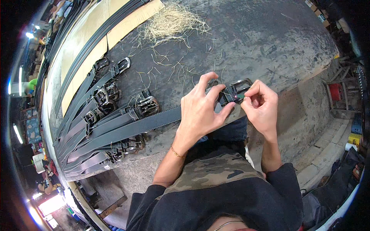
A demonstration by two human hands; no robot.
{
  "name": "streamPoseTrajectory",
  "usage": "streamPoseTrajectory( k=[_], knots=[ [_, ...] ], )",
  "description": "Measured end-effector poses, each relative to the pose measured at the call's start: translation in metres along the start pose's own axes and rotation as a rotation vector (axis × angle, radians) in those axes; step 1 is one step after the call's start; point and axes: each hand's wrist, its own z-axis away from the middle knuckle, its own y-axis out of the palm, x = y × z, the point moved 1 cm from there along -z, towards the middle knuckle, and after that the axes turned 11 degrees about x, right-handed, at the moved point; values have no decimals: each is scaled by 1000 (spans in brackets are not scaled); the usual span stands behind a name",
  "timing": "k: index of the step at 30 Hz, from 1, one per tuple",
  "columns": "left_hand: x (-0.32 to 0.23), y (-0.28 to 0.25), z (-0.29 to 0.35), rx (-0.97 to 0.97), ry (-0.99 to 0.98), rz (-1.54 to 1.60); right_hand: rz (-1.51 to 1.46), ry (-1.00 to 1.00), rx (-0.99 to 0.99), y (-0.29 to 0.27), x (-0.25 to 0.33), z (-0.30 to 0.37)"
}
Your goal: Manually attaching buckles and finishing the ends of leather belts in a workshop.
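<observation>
A black leather belt (148,124) with pale edge stitching runs from the pile at the left to the table edge in front of me. Its dark metal buckle (242,84) lies between my two hands. My left hand (201,109) rests over the belt just short of the buckle, thumb and forefinger gripping it from either side while the other fingers are raised. Close against the buckle, my right hand (263,107) is closed in a pinch with curled fingers. Whatever sits between those fingertips is too small to make out.
Several more black belts with buckles (148,106) are heaped at the left. Straw-coloured thread or fibre (173,25) forms a pile at the back, with loose strands scattered across the dark worktable (269,38). Long black straps (92,42) lie on pale board (131,23). A red object (335,92) stands far right.
</observation>
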Motion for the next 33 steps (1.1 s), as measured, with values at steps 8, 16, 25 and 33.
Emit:
streamPoseTrajectory(
  k=[8, 16, 25, 33],
  knots=[
    [2, 3, 2, -21, 24, 2, 33, 4, 4, 0, 2, 1],
    [2, 3, 3, -34, 28, -2, 78, 11, 21, 1, 6, -1],
    [1, -5, 6, -1, 76, 53, -198, 24, 14, -5, -1, -1],
    [10, 6, 12, -151, 339, -75, -481, -53, -3, -11, 8, -36]
  ],
)
